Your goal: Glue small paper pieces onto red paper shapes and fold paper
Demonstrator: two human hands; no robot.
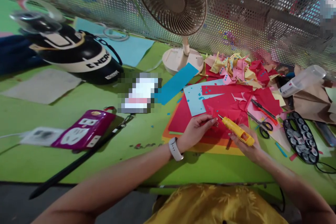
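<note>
My left hand (201, 129), with a white watch band on its wrist, has its thumb and fingers pinched together at a piece of red paper (214, 112). In my right hand (248, 147) is a yellow glue gun (237, 131). Its thin metal tip points left, close to the left fingertips. Both hands are above a stack of red and orange sheets (181, 122). A light blue sheet (194, 99) with small blue bits lies on the stack. Scissors (264, 127) and a red-and-black cutter (265, 112) rest just right of the paper.
A fan (186, 52) stands at the back beside crumpled paper scraps (238, 68). A blue strip (178, 84) touches a phone (141, 92). Left are a purple power strip (86, 129) and a black bottle (78, 56). A paint palette (300, 136) and clear bottle (303, 80) sit right.
</note>
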